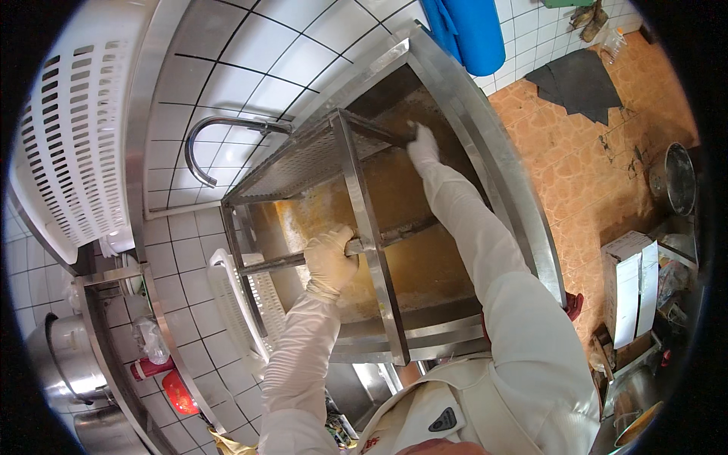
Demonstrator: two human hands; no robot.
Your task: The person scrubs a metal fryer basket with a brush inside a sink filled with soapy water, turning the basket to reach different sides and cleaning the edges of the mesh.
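Observation:
A stainless-steel rack frame (364,210) with a perforated metal panel (296,162) stands tilted in a large steel sink (512,187). Brownish, cloudy water (421,273) lies in the basin below it. My left hand (331,259), in a pale glove, is closed around a crossbar (273,264) just left of the rack's long post. Farther off, my gloved right hand (424,145) is at the far end of an upper bar (378,129). It is slightly blurred, and whether its fingers grip the bar or a small item is unclear.
A curved faucet (199,148) juts from the tiled wall left of the sink. White perforated baskets (74,142) stand at the left, one (244,301) beside the basin. A blue container (472,34) is beyond the sink. Boxes (628,290) and a metal bucket (677,179) line the right.

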